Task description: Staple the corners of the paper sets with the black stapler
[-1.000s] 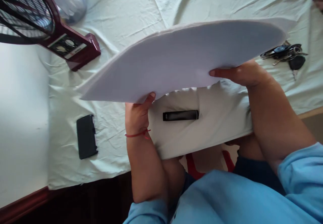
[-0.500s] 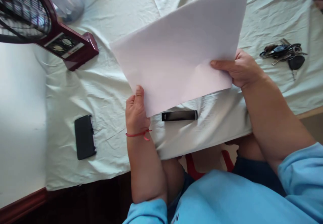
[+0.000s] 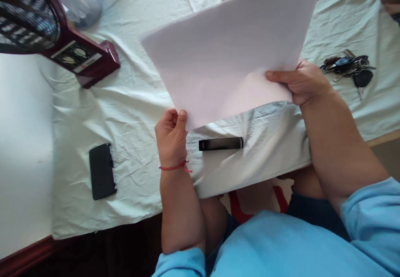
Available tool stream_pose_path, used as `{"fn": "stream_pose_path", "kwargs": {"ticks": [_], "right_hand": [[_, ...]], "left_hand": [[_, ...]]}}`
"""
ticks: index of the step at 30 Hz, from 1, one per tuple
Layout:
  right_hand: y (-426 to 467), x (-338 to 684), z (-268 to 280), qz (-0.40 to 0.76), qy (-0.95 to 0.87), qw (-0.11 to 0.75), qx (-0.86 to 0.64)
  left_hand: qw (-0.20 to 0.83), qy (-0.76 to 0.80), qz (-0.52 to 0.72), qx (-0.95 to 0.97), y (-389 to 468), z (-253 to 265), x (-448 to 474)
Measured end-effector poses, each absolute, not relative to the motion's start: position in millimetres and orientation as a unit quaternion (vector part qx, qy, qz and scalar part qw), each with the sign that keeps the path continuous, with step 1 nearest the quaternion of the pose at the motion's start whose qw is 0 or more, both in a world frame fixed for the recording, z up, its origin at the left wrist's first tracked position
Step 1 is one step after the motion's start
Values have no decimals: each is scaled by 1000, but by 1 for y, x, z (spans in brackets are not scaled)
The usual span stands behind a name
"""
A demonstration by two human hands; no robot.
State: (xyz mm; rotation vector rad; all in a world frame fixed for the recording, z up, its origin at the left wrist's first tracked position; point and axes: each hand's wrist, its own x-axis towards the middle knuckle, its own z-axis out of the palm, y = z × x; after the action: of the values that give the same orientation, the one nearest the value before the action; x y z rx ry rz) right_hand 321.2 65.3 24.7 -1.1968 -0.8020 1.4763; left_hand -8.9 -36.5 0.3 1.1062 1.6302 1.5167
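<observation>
A large blank white sheet of paper (image 3: 231,52) is held up over the table, tilted with its right side higher in view. My left hand (image 3: 171,137), with a red string at the wrist, pinches the paper's lower left corner between thumb and fingers. At the lower right edge, my right hand (image 3: 308,83) grips the paper, its thumb flat on top and its fingers hidden beneath. Below the paper's near edge a black stapler-like bar (image 3: 221,143) lies on the cloth, apart from both hands.
A pale green cloth (image 3: 140,185) covers the table. A black phone-like case (image 3: 102,171) lies at the left. Behind it stands a maroon fan-like appliance (image 3: 93,62), beside a clear plastic bag (image 3: 83,2). A bunch of keys (image 3: 350,66) rests at the right.
The paper has shifted a little up and to the right. My left hand has changed its hold, with its thumb now nearer the corner. My right hand keeps its grip.
</observation>
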Motion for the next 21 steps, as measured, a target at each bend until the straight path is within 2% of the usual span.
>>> {"fn": "stream_pose_path", "kwargs": {"ticks": [5, 7, 9, 11, 14, 16, 21], "right_hand": [[76, 330, 17, 578, -334, 532, -521], [79, 331, 15, 575, -333, 530, -527], [80, 330, 14, 571, -327, 533, -533], [80, 329, 15, 568, -321, 537, -535], [79, 327, 18, 570, -316, 540, -533], [78, 327, 19, 571, -315, 538, -535], [77, 326, 19, 574, -306, 536, -539]], "left_hand": [[184, 640, 612, 426, -44, 11, -8], [203, 593, 603, 494, -50, 21, -3], [285, 508, 522, 624, -55, 30, 4], [348, 419, 385, 745, -58, 35, 11], [347, 394, 249, 813, -58, 35, 12], [324, 438, 241, 803, -57, 32, 6], [233, 570, 336, 713, -52, 19, -21]]}}
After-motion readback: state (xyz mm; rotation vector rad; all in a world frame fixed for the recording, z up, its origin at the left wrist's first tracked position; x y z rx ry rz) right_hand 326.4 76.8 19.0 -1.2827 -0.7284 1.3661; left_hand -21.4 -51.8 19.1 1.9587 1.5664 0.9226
